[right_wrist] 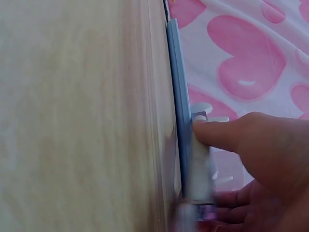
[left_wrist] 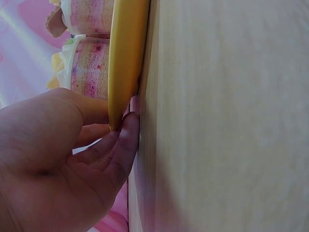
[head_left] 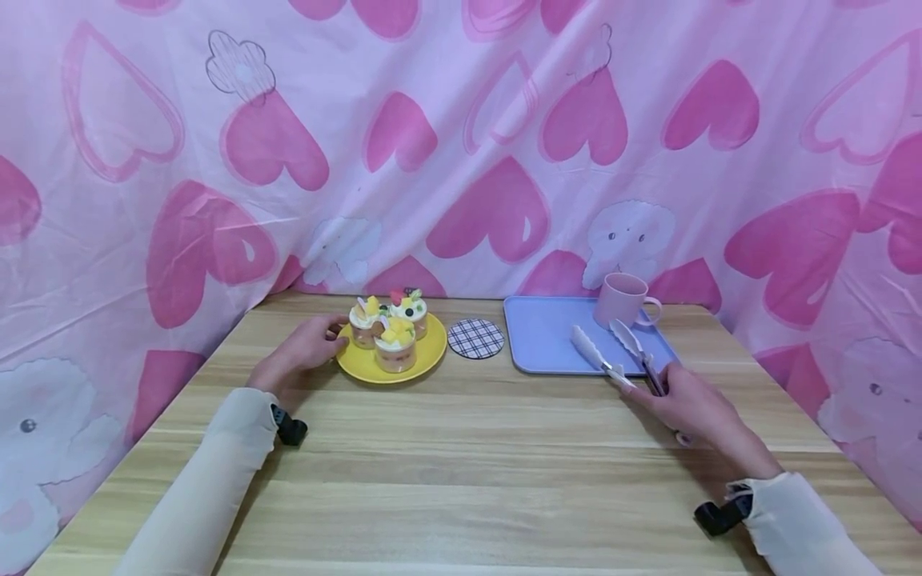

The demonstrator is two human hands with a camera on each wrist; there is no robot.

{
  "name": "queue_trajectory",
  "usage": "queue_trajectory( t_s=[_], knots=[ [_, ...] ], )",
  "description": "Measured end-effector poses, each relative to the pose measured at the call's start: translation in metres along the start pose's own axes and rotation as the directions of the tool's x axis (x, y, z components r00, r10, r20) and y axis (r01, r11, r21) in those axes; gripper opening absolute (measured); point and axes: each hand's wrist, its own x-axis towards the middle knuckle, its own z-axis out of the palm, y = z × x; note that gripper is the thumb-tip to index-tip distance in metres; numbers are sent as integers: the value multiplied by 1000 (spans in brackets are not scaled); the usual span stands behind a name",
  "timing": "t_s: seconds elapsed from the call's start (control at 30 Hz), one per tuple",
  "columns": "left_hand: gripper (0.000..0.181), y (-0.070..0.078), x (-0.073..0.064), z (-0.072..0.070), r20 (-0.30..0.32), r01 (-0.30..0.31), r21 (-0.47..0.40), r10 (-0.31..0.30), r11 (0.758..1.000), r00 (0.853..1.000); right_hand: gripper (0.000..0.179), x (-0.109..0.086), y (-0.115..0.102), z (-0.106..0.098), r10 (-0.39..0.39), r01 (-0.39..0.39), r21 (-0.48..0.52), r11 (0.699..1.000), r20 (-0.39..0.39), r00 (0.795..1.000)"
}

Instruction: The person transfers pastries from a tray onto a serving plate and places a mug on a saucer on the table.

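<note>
My left hand (head_left: 308, 352) holds the left rim of a yellow plate (head_left: 358, 366). In the left wrist view its thumb lies over the plate's edge and the fingers reach beneath it. Three clear dessert cups stand on the plate; the front cup (head_left: 395, 358) shows pink layers, white cream and yellow fruit pieces. With my right hand (head_left: 693, 406) I grip a pair of tongs (head_left: 591, 349), their pale scalloped arms spread apart over the front of a blue tray (head_left: 540, 344). Nothing sits between the tong tips.
A pink mug (head_left: 618, 299) stands on the tray's back right, handle to the right. Between plate and tray lies a round checked coaster (head_left: 475, 338). The wooden table (head_left: 461, 480) meets a pink heart-patterned cloth (head_left: 490, 208) at the back and sides.
</note>
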Motion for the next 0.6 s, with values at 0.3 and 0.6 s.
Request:
queue_trajectory(
  t_s=[0.3,0.6],
  knots=[
    [55,-5,2,2,-15,-17,6,17,1000,1000,76,-4,-2,-2,13,-13,-26,1000,16,1000],
    [55,-7,0,1,-73,-4,-4,4,1000,997,84,-1,2,-3,23,-23,-11,1000,26,999]
  ],
)
